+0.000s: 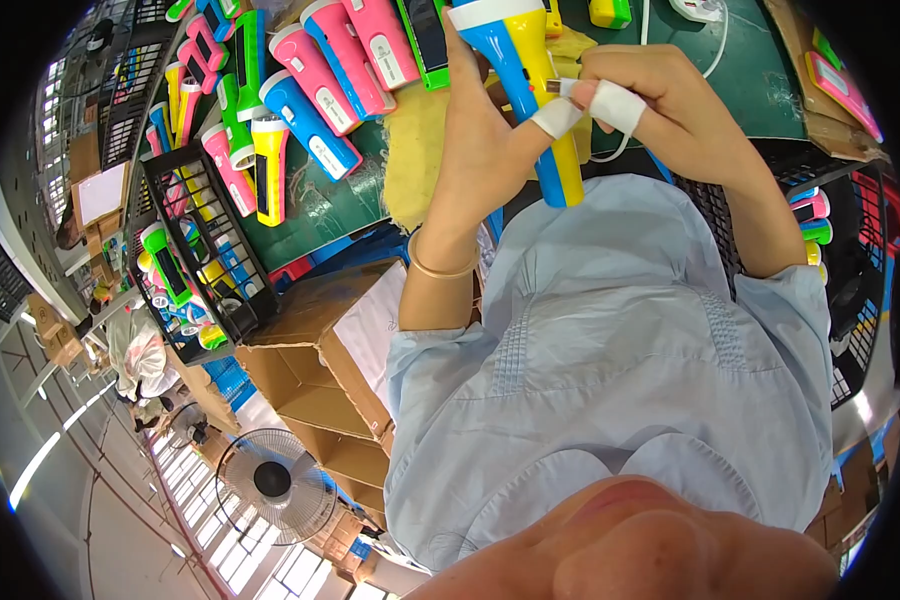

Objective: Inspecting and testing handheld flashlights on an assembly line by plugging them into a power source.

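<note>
A blue-and-yellow flashlight (530, 75) is in my left hand (475, 135), its wide white-rimmed head pointing away from me. My left thumb, wrapped in white tape, presses along its body. My right hand (675, 110), also with white tape on a finger, pinches a white USB plug (560, 87) with a metal end against the flashlight's side. Whether the plug is inserted in anything I cannot tell. Below my right fingers a loop of white cable (613, 154) shows. Beneath the flashlight lies a worn yellow cloth (413, 150) on the green tabletop (355, 205).
Several pink, blue, green and yellow flashlights (315, 125) lie at the left of the table. Black crates (255, 290) with more flashlights stand at the left and right. A cardboard box (310, 320) sits beside my left arm; a fan (275, 480) stands beyond it.
</note>
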Tool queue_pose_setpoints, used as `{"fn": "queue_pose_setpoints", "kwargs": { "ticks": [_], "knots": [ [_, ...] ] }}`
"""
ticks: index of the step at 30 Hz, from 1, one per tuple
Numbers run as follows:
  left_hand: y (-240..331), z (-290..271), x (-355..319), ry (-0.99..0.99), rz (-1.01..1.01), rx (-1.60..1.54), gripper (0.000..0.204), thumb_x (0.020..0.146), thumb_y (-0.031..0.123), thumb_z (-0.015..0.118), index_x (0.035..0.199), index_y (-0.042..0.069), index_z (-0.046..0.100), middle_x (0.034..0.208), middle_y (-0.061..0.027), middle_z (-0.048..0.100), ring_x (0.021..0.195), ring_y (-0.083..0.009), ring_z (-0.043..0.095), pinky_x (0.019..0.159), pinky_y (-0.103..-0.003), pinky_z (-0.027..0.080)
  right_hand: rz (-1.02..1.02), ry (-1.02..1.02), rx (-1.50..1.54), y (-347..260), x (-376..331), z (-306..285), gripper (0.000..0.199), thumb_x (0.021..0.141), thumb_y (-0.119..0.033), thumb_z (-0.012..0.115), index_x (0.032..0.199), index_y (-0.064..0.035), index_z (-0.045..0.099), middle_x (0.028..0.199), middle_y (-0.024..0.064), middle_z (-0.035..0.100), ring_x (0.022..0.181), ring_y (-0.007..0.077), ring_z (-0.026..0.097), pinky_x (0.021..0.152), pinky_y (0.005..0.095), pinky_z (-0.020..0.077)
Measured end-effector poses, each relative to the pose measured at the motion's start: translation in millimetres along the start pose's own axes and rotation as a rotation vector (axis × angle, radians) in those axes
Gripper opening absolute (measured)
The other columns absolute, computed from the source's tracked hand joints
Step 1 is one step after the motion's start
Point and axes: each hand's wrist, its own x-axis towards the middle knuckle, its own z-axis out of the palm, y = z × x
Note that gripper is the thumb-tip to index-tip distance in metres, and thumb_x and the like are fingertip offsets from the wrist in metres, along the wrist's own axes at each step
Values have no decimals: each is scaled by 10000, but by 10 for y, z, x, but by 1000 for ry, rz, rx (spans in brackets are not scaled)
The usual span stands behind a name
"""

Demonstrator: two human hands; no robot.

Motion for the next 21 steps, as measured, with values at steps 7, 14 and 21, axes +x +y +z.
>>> {"fn": "queue_pose_setpoints", "kwargs": {
  "ticks": [7, 14, 21],
  "knots": [
    [-33, 41, 2, 86, -66, 149, 655, 680, 70, 697, 1184, -27, 289, 997, -121, 514, 866, -170, 548, 749, -288, 472, 53, 68, -141, -19, 35, 45, 201, 848, -140, 508, 764, 42, 528, 589, 102, 415, 523, 210, 392, 502, 311, 318],
    [-178, 92, 2, 176, 60, 425, 700, 642, 89, 713, 1182, -39, 287, 987, -170, 499, 863, -254, 529, 755, -345, 443, 76, 104, -302, -73, 26, 117, 182, 836, -138, 509, 790, 33, 551, 660, 147, 520, 578, 293, 492, 533, 348, 370],
    [-239, 77, 103, 392, 282, 664, 743, 713, 205, 727, 1234, -55, 265, 1124, -185, 449, 1020, -265, 489, 883, -354, 396, 110, 202, -242, 40, -121, 156, 165, 859, -110, 484, 948, -13, 583, 754, 133, 574, 656, 271, 563, 609, 307, 429]
  ]
}}
